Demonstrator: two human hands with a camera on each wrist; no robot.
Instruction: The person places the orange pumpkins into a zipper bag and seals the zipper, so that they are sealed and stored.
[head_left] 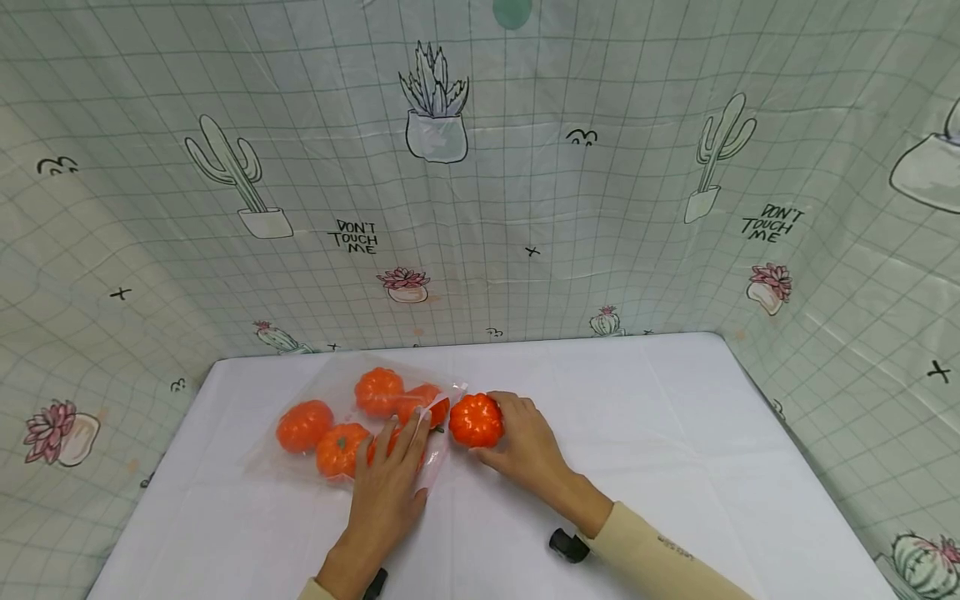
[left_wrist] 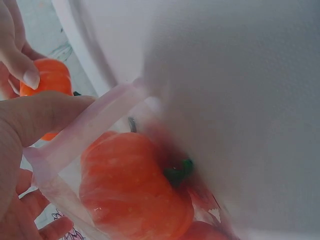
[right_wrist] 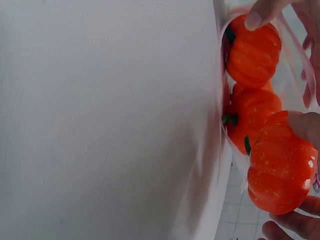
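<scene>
My right hand point(head_left: 531, 442) grips a shiny orange toy pumpkin point(head_left: 477, 420) just right of the mouth of a clear plastic bag point(head_left: 341, 375). In the right wrist view, thumb and fingers lie on opposite sides of this pumpkin point(right_wrist: 281, 167), whose green stem faces the bag. Several more orange pumpkins point(head_left: 304, 426) lie inside the bag. My left hand point(head_left: 390, 492) holds the bag at its mouth, fingers spread over the upper side. The left wrist view has the thumb at the pinkish bag edge point(left_wrist: 85, 122), near an enclosed pumpkin point(left_wrist: 132, 185).
A white cloth covers the table point(head_left: 637, 417). Behind and at both sides hangs a grid-patterned curtain point(head_left: 495, 192) printed with potted cacti. Black straps with a small device point(head_left: 568, 546) are on the wrists.
</scene>
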